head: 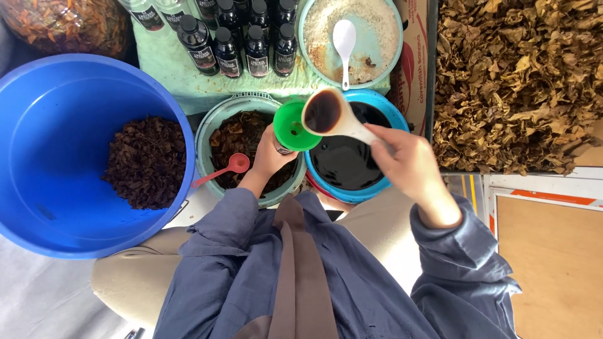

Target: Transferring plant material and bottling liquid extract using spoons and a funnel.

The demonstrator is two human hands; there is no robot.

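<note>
Head view, hands
Right hand point(408, 160): fingers clenched round the handle of a white ladle point(333, 114); the scoop holds dark liquid and sits tipped beside the rim of the green funnel point(291, 126).
Left hand point(270, 154): fingers wrapped round something under the funnel, mostly hidden by it; looks like a bottle neck, cannot tell for sure.
Funnel: bright green, mouth up, held above the gap between the two bowls, touching or just beside the ladle scoop.

Head view, vessels near the hands
Blue bowl point(383, 107): directly under the ladle, filled with dark liquid.
Teal bowl point(207, 135): left of the funnel, holds dark wet leaves and a red spoon point(226, 168) with its handle sticking out over the rim.
Big blue tub point(56, 157): far left, a heap of dark shredded leaves on its floor.

Head view, farther out
Dark bottles point(235, 37): capped, standing in a cluster on a pale green surface beyond the bowls.
Light blue plate point(392, 56): beside the bottles, pale powder and a white spoon point(344, 44) lying in it.
Dry brown leaves point(515, 81): large loose pile at the right.
Clothing: grey-blue sleeves, brown strap down the front.
</note>
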